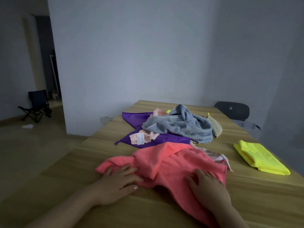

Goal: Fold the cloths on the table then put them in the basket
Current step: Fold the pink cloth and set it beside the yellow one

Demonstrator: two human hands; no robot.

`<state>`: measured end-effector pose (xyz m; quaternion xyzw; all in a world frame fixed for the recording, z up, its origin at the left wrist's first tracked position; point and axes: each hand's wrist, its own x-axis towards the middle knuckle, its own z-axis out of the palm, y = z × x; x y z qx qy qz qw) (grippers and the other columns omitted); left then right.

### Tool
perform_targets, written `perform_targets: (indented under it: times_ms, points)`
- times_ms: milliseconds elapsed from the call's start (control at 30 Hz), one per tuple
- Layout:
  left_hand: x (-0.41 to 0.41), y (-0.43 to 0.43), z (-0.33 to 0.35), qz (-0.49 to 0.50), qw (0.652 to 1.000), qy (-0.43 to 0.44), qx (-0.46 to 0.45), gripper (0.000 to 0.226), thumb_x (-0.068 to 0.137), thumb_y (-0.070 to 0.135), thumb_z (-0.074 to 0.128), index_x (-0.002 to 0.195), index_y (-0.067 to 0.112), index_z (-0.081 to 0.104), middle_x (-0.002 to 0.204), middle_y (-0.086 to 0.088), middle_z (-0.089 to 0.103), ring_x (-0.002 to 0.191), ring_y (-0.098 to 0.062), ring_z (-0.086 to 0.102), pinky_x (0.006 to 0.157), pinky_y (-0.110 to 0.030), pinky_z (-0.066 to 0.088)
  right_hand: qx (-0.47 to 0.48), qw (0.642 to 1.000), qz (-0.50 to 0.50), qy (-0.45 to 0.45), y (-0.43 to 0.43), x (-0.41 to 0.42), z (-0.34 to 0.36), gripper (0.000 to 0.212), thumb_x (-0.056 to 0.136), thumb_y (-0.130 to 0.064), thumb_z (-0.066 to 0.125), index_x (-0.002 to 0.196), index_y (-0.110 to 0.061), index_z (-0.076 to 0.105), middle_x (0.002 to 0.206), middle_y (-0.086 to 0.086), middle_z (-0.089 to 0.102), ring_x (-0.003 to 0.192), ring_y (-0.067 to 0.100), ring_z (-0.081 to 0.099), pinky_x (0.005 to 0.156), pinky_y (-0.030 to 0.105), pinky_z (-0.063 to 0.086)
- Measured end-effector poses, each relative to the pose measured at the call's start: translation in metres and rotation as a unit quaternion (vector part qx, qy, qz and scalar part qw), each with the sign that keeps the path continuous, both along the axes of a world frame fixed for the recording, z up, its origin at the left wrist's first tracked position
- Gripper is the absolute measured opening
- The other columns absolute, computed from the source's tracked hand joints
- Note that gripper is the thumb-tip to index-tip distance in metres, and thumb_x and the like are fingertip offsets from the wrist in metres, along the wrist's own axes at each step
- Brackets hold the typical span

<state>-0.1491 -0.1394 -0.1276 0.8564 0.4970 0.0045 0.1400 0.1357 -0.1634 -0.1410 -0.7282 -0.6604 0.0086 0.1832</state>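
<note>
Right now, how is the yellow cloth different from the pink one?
The yellow cloth is folded into a neat rectangle; the pink cloth lies rumpled and unfolded. Nobody touches the yellow cloth; the left hand and right hand rest on the pink cloth. Both lie on the table.

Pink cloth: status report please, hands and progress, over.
Left hand and right hand open, flat on pink cloth. Cloth rumpled, unfolded. Yellow cloth folded, not in basket. Grey towel heaped behind.

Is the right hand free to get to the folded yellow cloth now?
Probably yes: the right hand lies flat on the pink cloth, and only bare table separates it from the yellow cloth.
</note>
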Motion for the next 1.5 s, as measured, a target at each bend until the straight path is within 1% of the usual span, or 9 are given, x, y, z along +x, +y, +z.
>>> perform_targets:
  times_ms: [100, 200, 433, 533, 633, 933, 1067, 1300, 1500]
  points:
    - [-0.013, 0.001, 0.008, 0.059, 0.990, -0.125, -0.018, 0.038, 0.098, 0.040, 0.037, 0.135, 0.035, 0.046, 0.153, 0.018, 0.017, 0.140, -0.001, 0.015, 0.117, -0.029, 0.012, -0.002, 1.000, -0.001, -0.004, -0.003, -0.001, 0.000, 0.026, 0.092, -0.047, 0.039, 0.106, -0.029, 0.050, 0.130, -0.007, 0.053, 0.125, 0.015, 0.043, 0.104, 0.031, 0.032]
    - [-0.006, -0.001, 0.009, 0.124, 0.963, -0.166, 0.171, 0.030, 0.090, 0.044, 0.052, 0.108, 0.026, 0.068, 0.108, 0.015, 0.056, 0.101, -0.004, 0.051, 0.087, -0.016, 0.038, 0.013, 1.000, 0.009, 0.005, -0.007, -0.004, 0.001, 0.030, 0.091, -0.051, 0.041, 0.110, -0.031, 0.052, 0.129, -0.011, 0.053, 0.123, 0.011, 0.044, 0.104, 0.031, 0.032]
    - [0.016, -0.011, -0.014, 0.067, 0.987, -0.023, 0.141, 0.058, 0.084, 0.065, 0.043, 0.136, 0.040, 0.038, 0.145, 0.016, 0.030, 0.133, -0.005, 0.027, 0.107, -0.026, 0.027, -0.041, 0.996, 0.079, -0.014, -0.013, -0.006, 0.004, 0.036, 0.088, -0.057, 0.043, 0.118, -0.039, 0.049, 0.131, -0.017, 0.049, 0.125, 0.007, 0.041, 0.103, 0.027, 0.030]
    - [0.017, -0.014, 0.008, 0.075, 0.989, -0.005, 0.128, 0.049, 0.075, 0.076, 0.040, 0.101, 0.038, 0.055, 0.111, 0.016, 0.051, 0.103, -0.006, 0.047, 0.081, -0.028, 0.040, -0.063, 0.997, 0.039, 0.021, -0.014, -0.007, 0.018, 0.021, 0.086, -0.049, 0.048, 0.077, -0.031, 0.045, 0.095, -0.012, 0.058, 0.103, 0.014, 0.057, 0.086, 0.030, 0.039]
    - [0.025, -0.017, 0.026, 0.051, 0.990, 0.030, 0.129, 0.053, 0.070, 0.081, 0.041, 0.076, 0.029, 0.048, 0.084, 0.015, 0.050, 0.080, -0.009, 0.048, 0.062, -0.028, 0.033, -0.055, 0.998, -0.012, -0.012, -0.008, -0.016, 0.022, 0.023, 0.088, -0.044, 0.042, 0.080, -0.024, 0.050, 0.104, -0.005, 0.064, 0.102, 0.019, 0.059, 0.090, 0.034, 0.040]
    - [0.039, -0.019, 0.015, -0.125, 0.968, -0.002, 0.217, 0.065, 0.080, 0.057, 0.054, 0.134, 0.054, 0.019, 0.140, 0.019, 0.018, 0.126, -0.005, 0.019, 0.101, -0.026, 0.022, 0.059, 0.998, 0.021, 0.003, 0.010, -0.034, 0.006, 0.014, 0.090, -0.035, 0.043, 0.081, -0.025, 0.046, 0.103, -0.004, 0.062, 0.102, 0.020, 0.052, 0.079, 0.030, 0.036]
    - [0.048, -0.010, 0.020, -0.143, 0.962, -0.038, 0.227, 0.038, 0.090, 0.028, 0.045, 0.124, 0.042, 0.052, 0.133, 0.018, 0.045, 0.121, -0.008, 0.039, 0.100, -0.030, 0.035, 0.066, 0.996, 0.017, 0.051, 0.011, -0.028, -0.003, 0.029, 0.090, -0.035, 0.046, 0.065, -0.027, 0.032, 0.100, -0.004, 0.062, 0.099, 0.020, 0.048, 0.080, 0.030, 0.035]
    - [0.033, 0.044, 0.062, 0.111, 0.913, -0.293, 0.261, 0.032, 0.083, 0.004, 0.053, 0.098, 0.027, 0.069, 0.096, 0.005, 0.070, 0.094, -0.018, 0.063, 0.074, -0.023, 0.041, 0.084, 0.993, 0.024, 0.081, 0.014, -0.024, -0.006, 0.018, 0.088, -0.033, 0.049, 0.074, -0.023, 0.046, 0.096, -0.002, 0.064, 0.097, 0.021, 0.050, 0.078, 0.029, 0.036]
    - [0.006, 0.070, 0.049, 0.319, 0.918, -0.128, 0.199, 0.059, 0.087, 0.009, 0.048, 0.141, 0.024, 0.028, 0.137, -0.011, 0.038, 0.119, -0.035, 0.044, 0.095, -0.039, 0.040, 0.086, 0.992, 0.023, 0.094, 0.015, -0.024, -0.008, 0.020, 0.088, -0.034, 0.049, 0.072, -0.024, 0.044, 0.096, -0.003, 0.063, 0.098, 0.021, 0.050, 0.079, 0.029, 0.036]
